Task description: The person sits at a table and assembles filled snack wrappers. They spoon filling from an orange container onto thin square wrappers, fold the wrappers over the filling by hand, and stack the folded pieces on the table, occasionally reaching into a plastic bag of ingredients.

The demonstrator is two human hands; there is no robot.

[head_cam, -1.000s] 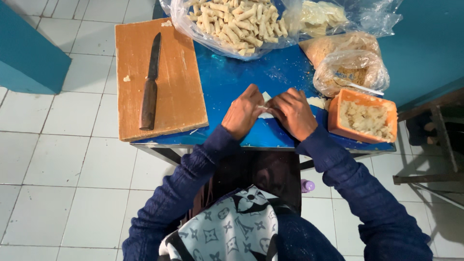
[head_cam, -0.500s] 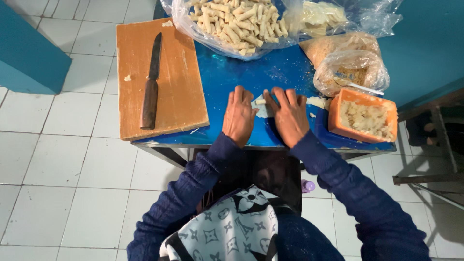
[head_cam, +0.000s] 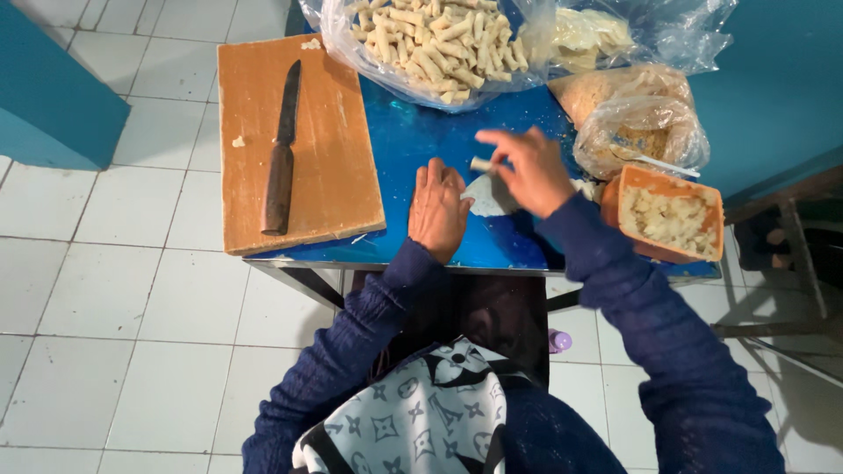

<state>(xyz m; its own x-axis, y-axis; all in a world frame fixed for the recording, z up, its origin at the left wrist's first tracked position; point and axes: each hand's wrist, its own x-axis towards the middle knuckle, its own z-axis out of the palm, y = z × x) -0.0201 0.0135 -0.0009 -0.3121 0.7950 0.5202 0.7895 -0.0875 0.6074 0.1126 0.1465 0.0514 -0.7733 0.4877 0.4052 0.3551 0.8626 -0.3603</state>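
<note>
The left hand (head_cam: 439, 209) lies flat, palm down, on the blue bench (head_cam: 413, 145), fingers together and stretched away from the body; its grip closes on nothing. Its fingertips rest at the near-left edge of a pale sheet of dough (head_cam: 488, 195) spread on the bench.

Just to the right of that hand and a little above the sheet, the right hand (head_cam: 527, 171) is lifted off the bench. Its grip is pinched: thumb and forefinger are clamped on a small roll (head_cam: 480, 164), pale and short. The roll sticks out to the left of the fingertips with its long axis roughly side to side, and sits above the far edge of the dough sheet. The other fingers are spread loosely.

Right of the right hand, close by its wrist, stands an orange tub (head_cam: 669, 216) of crumbly filling. Beyond that are tied clear bags (head_cam: 641, 123).

Farther ahead of the pinched roll, well apart, lies a wide clear bag of finished rolls (head_cam: 435, 39); the right hand is nearer to it.

Left of the left hand sits a wooden cutting board (head_cam: 329, 149) carrying a knife (head_cam: 283, 149), its blade pointing away.
</note>
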